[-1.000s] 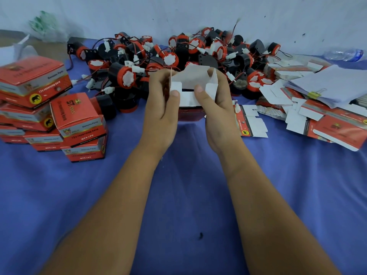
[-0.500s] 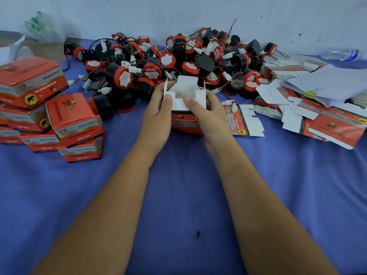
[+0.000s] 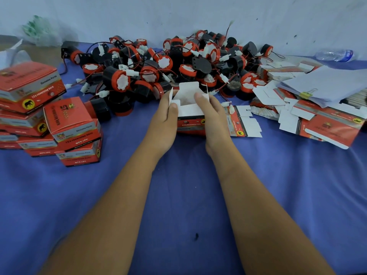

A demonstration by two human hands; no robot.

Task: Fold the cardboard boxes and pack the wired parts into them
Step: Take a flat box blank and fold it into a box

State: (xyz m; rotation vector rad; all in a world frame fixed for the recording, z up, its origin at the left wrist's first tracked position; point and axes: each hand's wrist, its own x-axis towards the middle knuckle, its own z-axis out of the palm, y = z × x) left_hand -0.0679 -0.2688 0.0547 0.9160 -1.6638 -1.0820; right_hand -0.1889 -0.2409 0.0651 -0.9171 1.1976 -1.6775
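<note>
The person is holding one small red cardboard box (image 3: 190, 116) with both hands, near the middle of the table, just in front of the big pile of wired parts (image 3: 170, 64). The box is standing on the blue cloth (image 3: 178, 195) with its top open: the white lid flap (image 3: 188, 90) is standing up at the far side and the two small side flaps are pointing upward. The inside is showing white, and no part is visible in it.

The left hand (image 3: 163, 120) is gripping the left side of the box, with its thumb lying over the near left edge and the other fingers curled behind, out of sight. The right hand (image 3: 213, 118) is gripping the right side in the same way, with its thumb resting on the top rim next to the right side flap.

At the left, a stack of closed red boxes (image 3: 49, 120) is sitting on the cloth, some of them tilted. At the right, flat unfolded boxes (image 3: 317, 120) are lying in a loose heap, and one flat box (image 3: 244, 124) is lying just beside the right hand. A bundle of white papers (image 3: 327, 84) with a yellow clip (image 3: 306, 94) is resting on this heap. A plastic bottle (image 3: 335, 54) is lying at the far right by the wall.
</note>
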